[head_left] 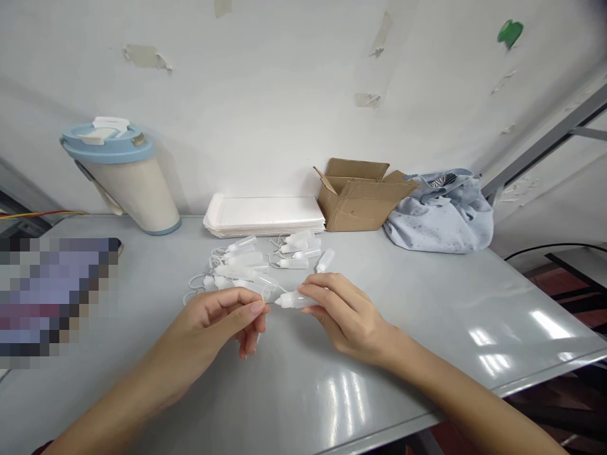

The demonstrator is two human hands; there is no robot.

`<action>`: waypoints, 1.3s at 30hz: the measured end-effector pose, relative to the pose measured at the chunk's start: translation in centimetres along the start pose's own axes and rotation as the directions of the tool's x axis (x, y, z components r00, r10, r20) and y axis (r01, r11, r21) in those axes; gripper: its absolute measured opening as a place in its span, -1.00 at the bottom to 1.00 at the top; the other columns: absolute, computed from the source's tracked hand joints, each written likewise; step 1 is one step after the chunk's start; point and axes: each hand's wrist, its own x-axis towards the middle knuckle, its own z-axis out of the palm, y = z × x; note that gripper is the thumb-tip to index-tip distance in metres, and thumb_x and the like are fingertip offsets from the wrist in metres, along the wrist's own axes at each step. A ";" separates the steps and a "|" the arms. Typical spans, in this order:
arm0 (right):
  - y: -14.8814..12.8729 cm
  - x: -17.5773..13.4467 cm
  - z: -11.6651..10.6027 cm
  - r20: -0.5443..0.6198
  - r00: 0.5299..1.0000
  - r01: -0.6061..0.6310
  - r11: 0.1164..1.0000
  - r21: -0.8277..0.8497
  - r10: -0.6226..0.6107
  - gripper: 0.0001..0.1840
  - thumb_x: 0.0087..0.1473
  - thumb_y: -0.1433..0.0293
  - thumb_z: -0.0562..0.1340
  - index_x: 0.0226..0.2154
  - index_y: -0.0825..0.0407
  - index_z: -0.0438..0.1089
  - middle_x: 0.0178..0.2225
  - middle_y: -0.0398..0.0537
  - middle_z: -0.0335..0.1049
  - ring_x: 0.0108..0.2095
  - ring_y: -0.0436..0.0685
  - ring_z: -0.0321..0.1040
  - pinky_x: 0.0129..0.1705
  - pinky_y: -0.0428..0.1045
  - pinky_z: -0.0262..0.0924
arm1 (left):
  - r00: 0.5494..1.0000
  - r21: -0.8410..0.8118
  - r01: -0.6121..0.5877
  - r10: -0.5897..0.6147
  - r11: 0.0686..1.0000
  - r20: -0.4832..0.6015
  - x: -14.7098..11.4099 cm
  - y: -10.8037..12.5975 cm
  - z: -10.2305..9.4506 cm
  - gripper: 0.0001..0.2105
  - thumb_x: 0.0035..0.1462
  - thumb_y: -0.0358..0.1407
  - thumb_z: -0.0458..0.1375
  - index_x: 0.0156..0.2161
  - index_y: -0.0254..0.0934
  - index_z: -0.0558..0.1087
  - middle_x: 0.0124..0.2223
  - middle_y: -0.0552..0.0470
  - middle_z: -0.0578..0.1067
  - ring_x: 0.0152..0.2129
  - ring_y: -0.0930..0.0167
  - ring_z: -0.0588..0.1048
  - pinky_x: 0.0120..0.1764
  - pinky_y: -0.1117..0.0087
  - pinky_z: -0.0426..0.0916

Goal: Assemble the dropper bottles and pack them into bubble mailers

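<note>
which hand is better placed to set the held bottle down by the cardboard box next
Probably the right hand: it already grips the body of the bottle and is nearer the cardboard box. The left hand is only at the bottle's tip end.

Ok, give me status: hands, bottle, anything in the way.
Right hand gripping small bottle. Left hand at its nozzle, exact hold unclear. Other bottles lying just beyond, apparently not blocking.
</note>
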 end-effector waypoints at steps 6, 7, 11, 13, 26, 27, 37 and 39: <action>0.0 0.0 0.0 0.001 1.000 0.010 1.000 0.004 -0.010 -0.80 0.20 0.59 0.12 -0.10 0.25 0.31 -0.21 0.21 0.39 -0.20 0.17 0.35 -0.23 0.05 0.37 | 1.000 -0.011 -0.001 0.001 1.000 -0.001 0.1 0.3 0.0 -0.72 0.18 -0.08 0.14 -0.45 -0.20 0.47 -0.50 0.17 0.41 -0.57 0.53 0.37 -0.42 0.54 0.31; 0.0 0.0 0.0 0.000 1.000 0.014 1.000 0.002 -0.014 -0.79 0.20 0.59 0.12 -0.10 0.25 0.31 -0.21 0.21 0.39 -0.20 0.17 0.35 -0.23 0.05 0.37 | 1.000 -0.008 -0.002 0.002 1.000 0.001 0.1 0.3 0.0 -0.71 0.18 -0.08 0.14 -0.46 -0.20 0.47 -0.50 0.17 0.41 -0.57 0.52 0.37 -0.42 0.54 0.31; -0.1 0.0 0.0 -0.013 1.000 0.025 1.000 -0.006 -0.025 -0.79 0.20 0.60 0.12 -0.10 0.25 0.32 -0.22 0.20 0.40 -0.22 0.17 0.34 -0.26 0.05 0.37 | 1.000 0.003 -0.004 0.004 1.000 -0.003 0.0 0.3 0.2 -0.71 0.17 -0.06 0.14 -0.45 -0.21 0.47 -0.49 0.16 0.41 -0.57 0.51 0.37 -0.42 0.52 0.31; -0.2 0.1 -0.1 -0.015 1.000 0.024 1.000 -0.010 -0.025 -0.80 0.21 0.58 0.11 -0.10 0.24 0.32 -0.22 0.20 0.41 -0.22 0.16 0.35 -0.26 0.04 0.38 | 1.000 0.023 -0.004 0.004 1.000 -0.006 0.0 0.4 0.2 -0.70 0.18 -0.05 0.13 -0.45 -0.20 0.46 -0.49 0.16 0.41 -0.57 0.51 0.37 -0.42 0.51 0.31; -1.1 -0.5 0.6 -0.003 0.999 0.050 0.991 -0.125 -0.050 -0.78 0.20 0.60 0.10 -0.11 0.31 0.35 -0.22 0.22 0.42 -0.18 0.14 0.40 -0.21 -0.03 0.44 | 0.994 0.325 -0.041 0.072 0.945 -0.082 0.0 0.3 0.8 -0.69 0.19 -0.05 0.05 -0.45 -0.19 0.41 -0.54 0.17 0.40 -0.56 0.46 0.37 -0.41 0.47 0.28; -1.2 -0.5 0.6 -0.012 0.998 0.054 0.990 -0.127 -0.056 -0.78 0.19 0.61 0.11 -0.11 0.32 0.35 -0.23 0.22 0.42 -0.18 0.14 0.40 -0.21 -0.03 0.44 | 0.994 0.322 -0.042 0.073 0.946 -0.085 -0.1 0.2 0.8 -0.69 0.19 -0.05 0.06 -0.45 -0.19 0.41 -0.54 0.17 0.40 -0.56 0.46 0.37 -0.41 0.47 0.29; -1.2 -0.5 1.1 -0.077 0.991 0.103 0.986 -0.127 -0.114 -0.81 0.13 0.66 0.15 -0.16 0.38 0.35 -0.27 0.27 0.43 -0.25 0.15 0.41 -0.29 -0.01 0.46 | 0.997 0.274 -0.047 0.063 0.961 -0.053 0.0 -0.1 0.8 -0.69 0.19 -0.06 0.06 -0.46 -0.21 0.41 -0.55 0.16 0.41 -0.59 0.47 0.38 -0.43 0.48 0.31; -1.3 -0.5 1.1 -0.076 0.991 0.100 0.988 -0.117 -0.109 -0.80 0.12 0.68 0.15 -0.16 0.38 0.35 -0.28 0.28 0.43 -0.27 0.15 0.41 -0.32 -0.02 0.45 | 0.997 0.248 -0.052 0.063 0.967 -0.038 0.0 0.0 1.0 -0.68 0.19 -0.06 0.06 -0.47 -0.22 0.41 -0.56 0.16 0.40 -0.60 0.48 0.38 -0.43 0.48 0.31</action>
